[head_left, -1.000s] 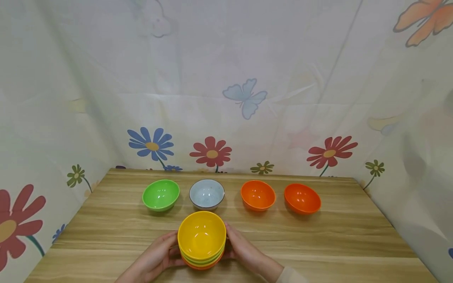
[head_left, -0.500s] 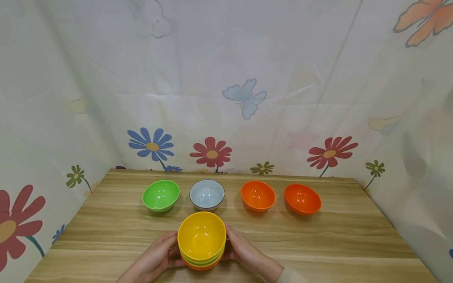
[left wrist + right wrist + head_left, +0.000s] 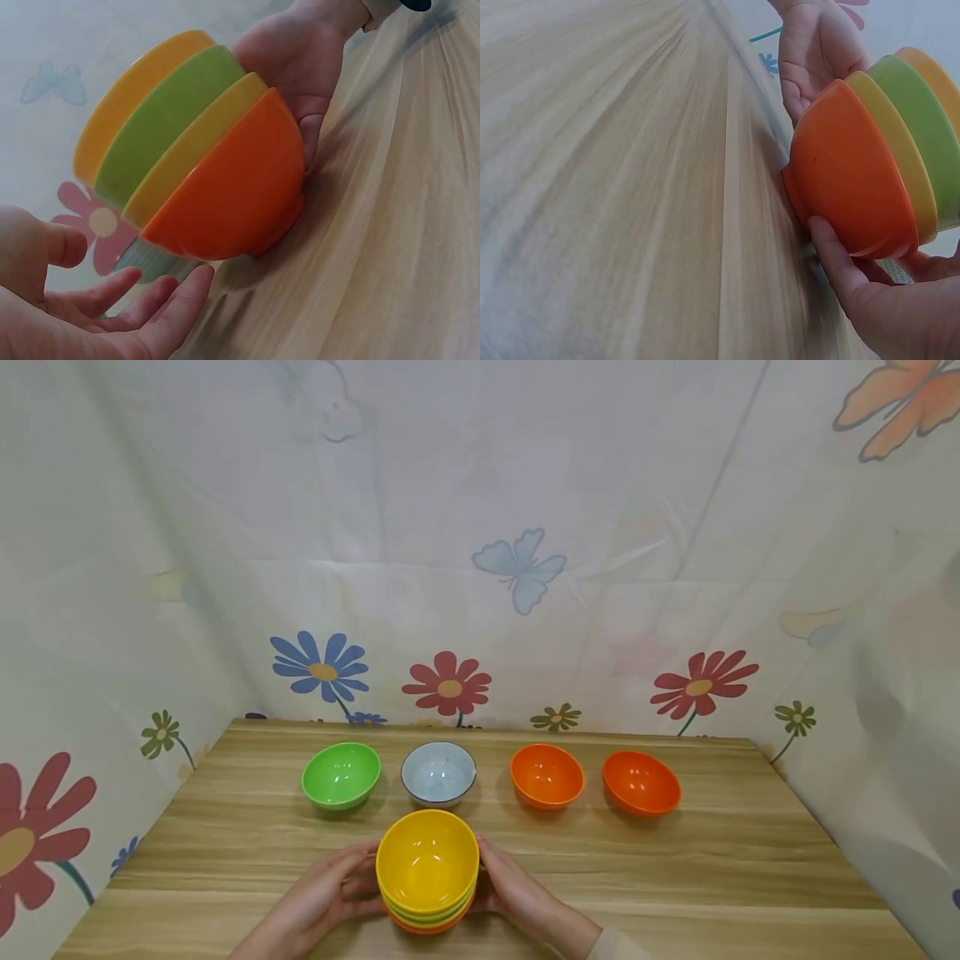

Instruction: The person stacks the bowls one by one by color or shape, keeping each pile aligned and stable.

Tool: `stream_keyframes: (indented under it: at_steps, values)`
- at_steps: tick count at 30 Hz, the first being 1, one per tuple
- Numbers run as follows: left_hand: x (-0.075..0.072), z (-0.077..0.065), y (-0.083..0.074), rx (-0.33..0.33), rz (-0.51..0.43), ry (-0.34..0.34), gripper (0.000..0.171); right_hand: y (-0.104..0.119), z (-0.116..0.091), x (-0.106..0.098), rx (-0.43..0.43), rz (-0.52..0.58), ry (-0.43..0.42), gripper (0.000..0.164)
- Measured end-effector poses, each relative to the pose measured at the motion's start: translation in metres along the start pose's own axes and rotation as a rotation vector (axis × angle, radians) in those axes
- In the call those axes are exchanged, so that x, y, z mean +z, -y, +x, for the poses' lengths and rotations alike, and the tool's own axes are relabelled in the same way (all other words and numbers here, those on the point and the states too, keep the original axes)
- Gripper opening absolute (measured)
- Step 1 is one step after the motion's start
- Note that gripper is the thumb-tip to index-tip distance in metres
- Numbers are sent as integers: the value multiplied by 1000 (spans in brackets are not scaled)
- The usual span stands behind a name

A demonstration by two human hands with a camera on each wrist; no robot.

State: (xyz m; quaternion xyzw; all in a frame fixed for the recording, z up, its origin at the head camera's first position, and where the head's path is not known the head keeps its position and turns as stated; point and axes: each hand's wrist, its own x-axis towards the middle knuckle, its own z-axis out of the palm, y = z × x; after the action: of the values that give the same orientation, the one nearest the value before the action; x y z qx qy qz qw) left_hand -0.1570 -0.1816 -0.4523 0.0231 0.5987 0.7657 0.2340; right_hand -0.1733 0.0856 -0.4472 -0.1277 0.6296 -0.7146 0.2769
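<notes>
A stack of nested bowls (image 3: 427, 868) stands at the front of the table, yellow on top, then green, yellow and orange at the bottom. In the left wrist view the orange bowl (image 3: 232, 187) has its foot at the wood. My left hand (image 3: 322, 897) is beside the stack, with relaxed fingers (image 3: 180, 304) slightly apart from the bowls. On the other side my right hand (image 3: 521, 889) holds the stack, thumb near the upper rim. One of its fingers (image 3: 836, 259) lies against the orange bowl near its foot; others are hidden behind the bowls.
Behind the stack, a green bowl (image 3: 341, 775), a grey-blue bowl (image 3: 438, 774), an orange bowl (image 3: 547, 775) and a red-orange bowl (image 3: 641, 782) form a row on the wooden table (image 3: 720, 860). A flower-printed curtain (image 3: 600, 610) encloses the back and sides.
My left hand has drawn slightly left, and its fingers have come away from the stack. The right hand and the bowls have kept their places.
</notes>
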Motion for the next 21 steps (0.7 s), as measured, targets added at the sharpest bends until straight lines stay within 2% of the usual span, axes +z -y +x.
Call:
stream_keyframes:
  at_steps: [8,16,21]
  values:
    - [-13,-8,-13,6,83,-52,66,-1,1,0,2,2,2,59]
    - [-23,-13,-25,18,192,-177,67,0,0,-2,2,-7,10,60]
    - [-25,-14,-30,12,204,-253,62,0,-1,-2,9,-9,11,63]
